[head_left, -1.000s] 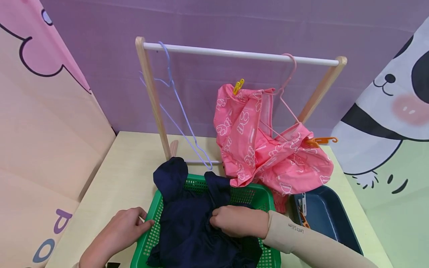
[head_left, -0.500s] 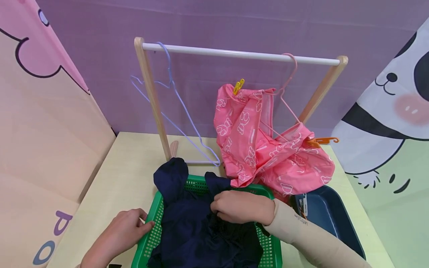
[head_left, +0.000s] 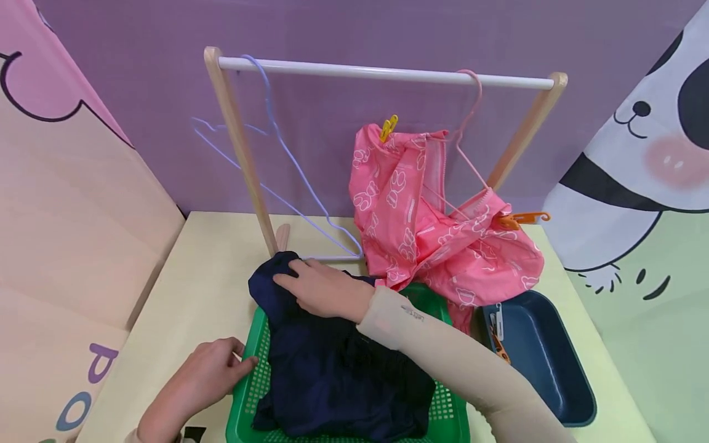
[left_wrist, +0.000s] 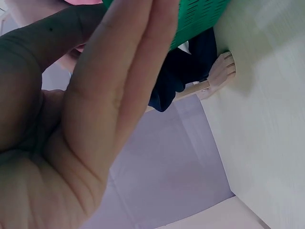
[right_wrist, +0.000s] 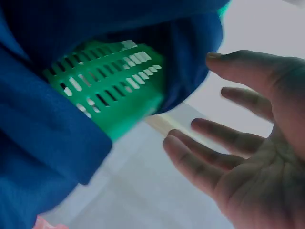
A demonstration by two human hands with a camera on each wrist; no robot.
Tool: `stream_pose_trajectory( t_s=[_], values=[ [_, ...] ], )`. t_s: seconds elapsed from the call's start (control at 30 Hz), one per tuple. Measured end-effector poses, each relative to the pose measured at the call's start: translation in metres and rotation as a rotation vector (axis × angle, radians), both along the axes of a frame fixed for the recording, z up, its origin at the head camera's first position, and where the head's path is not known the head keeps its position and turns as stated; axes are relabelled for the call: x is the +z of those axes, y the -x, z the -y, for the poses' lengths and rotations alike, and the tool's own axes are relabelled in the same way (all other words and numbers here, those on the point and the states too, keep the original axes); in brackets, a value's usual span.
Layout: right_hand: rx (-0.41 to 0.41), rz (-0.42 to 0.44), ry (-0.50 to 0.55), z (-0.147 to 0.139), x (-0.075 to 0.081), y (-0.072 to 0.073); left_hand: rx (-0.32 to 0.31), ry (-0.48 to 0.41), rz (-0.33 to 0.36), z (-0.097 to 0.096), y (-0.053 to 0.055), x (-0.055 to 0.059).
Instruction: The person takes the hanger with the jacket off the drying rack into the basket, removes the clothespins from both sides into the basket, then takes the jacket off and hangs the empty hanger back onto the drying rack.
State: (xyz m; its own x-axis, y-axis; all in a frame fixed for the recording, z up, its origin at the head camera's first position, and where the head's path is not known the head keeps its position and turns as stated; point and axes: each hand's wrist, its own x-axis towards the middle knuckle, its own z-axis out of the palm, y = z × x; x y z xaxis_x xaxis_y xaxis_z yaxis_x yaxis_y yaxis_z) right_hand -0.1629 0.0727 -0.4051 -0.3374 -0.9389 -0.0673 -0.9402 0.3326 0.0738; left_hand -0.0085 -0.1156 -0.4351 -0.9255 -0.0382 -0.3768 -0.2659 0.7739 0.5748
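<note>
A dark navy garment (head_left: pixel 343 381) lies bunched in a green plastic basket (head_left: pixel 257 344), one end draped over its far left corner. My right hand (head_left: pixel 327 289) reaches over that end, its fingertips at the cloth in the head view. In the right wrist view, its fingers (right_wrist: pixel 200 167) are spread and hold nothing, just beside the navy cloth (right_wrist: pixel 52 138). My left hand (head_left: pixel 207 369) holds the basket's left rim, thumb over the top. In the left wrist view its fingers (left_wrist: pixel 114 71) extend along the basket wall (left_wrist: pixel 198 19).
Behind the basket stands a wooden rack with a white rail (head_left: pixel 360 72). A bare lavender hanger (head_left: pixel 299 163) hangs at its left. At its right, a pink hanger carries a pink garment (head_left: pixel 443 240) with yellow and orange clips. A blue tray (head_left: pixel 545 357) with clips sits right.
My right hand has let go of the garment's middle and moved left and away from me, to its far left end. The lavender hanger swings. My left hand stays at the basket rim.
</note>
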Motion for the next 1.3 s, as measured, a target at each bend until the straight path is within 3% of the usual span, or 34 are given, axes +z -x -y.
stream_pose_trajectory(
  t_s=[0.17, 0.33, 0.6, 0.7, 0.9, 1.03, 1.13, 1.3],
  values=[
    [0.041, -0.007, -0.072, 0.023, -0.007, 0.017, -0.013, -0.003, 0.005, 0.002, 0.003, 0.003],
    [0.039, -0.062, -0.049, 0.032, -0.010, 0.024, -0.024, -0.002, -0.006, 0.003, 0.007, 0.004],
    [0.018, -0.006, -0.032, 0.019, 0.006, 0.021, -0.028, -0.025, 0.002, 0.003, 0.009, 0.005],
    [0.060, 0.005, 0.020, 0.003, 0.016, 0.013, -0.030, -0.015, 0.008, 0.003, 0.009, 0.005],
    [0.124, -0.071, 0.109, -0.044, 0.039, -0.015, -0.027, -0.020, 0.028, 0.001, 0.008, 0.003],
    [0.171, -0.026, 0.160, -0.076, 0.052, -0.034, -0.027, -0.038, 0.030, 0.001, 0.007, 0.002],
    [0.220, 0.024, 0.144, -0.098, 0.056, -0.048, -0.028, -0.049, 0.030, 0.001, 0.006, 0.001],
    [0.219, 0.035, -0.023, -0.124, 0.047, -0.068, -0.029, -0.050, 0.036, 0.001, 0.005, 0.000]
  ],
)
